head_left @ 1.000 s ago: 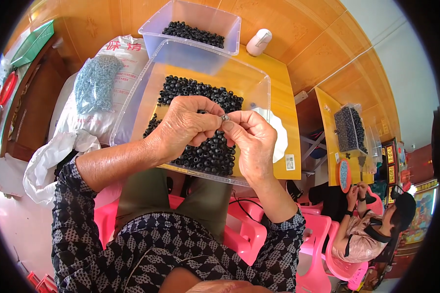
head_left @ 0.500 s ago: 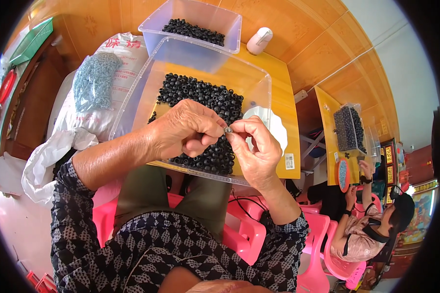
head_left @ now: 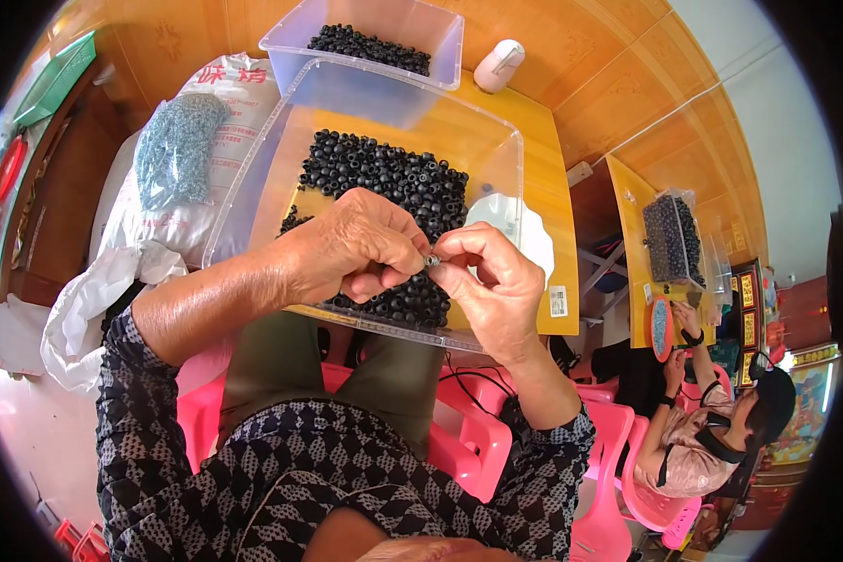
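My left hand (head_left: 370, 245) and my right hand (head_left: 496, 279) meet above the near part of a clear plastic tub (head_left: 519, 164). Between their pinched fingertips is a small silvery metal piece (head_left: 432, 260), and both hands grip it. It looks ringed, but fingers cover much of it. Below, many small round black plastic parts (head_left: 384, 169) with holes lie spread in the tub; my hands and left forearm hide some of them.
Behind stands another clear tub (head_left: 454, 56) of black parts, beside a pinkish bottle (head_left: 499, 66). A white scalloped plate (head_left: 534, 239) sits to the right on the yellow table (head_left: 545, 140). White sacks (head_left: 239, 89) bear a bag of bluish pieces (head_left: 178, 150). A co-worker (head_left: 698, 440) sits far right.
The view has shifted slightly. My fingers have turned a little around the metal piece, and more of its ringed side shows. The co-worker's hand has moved nearer the bowl.
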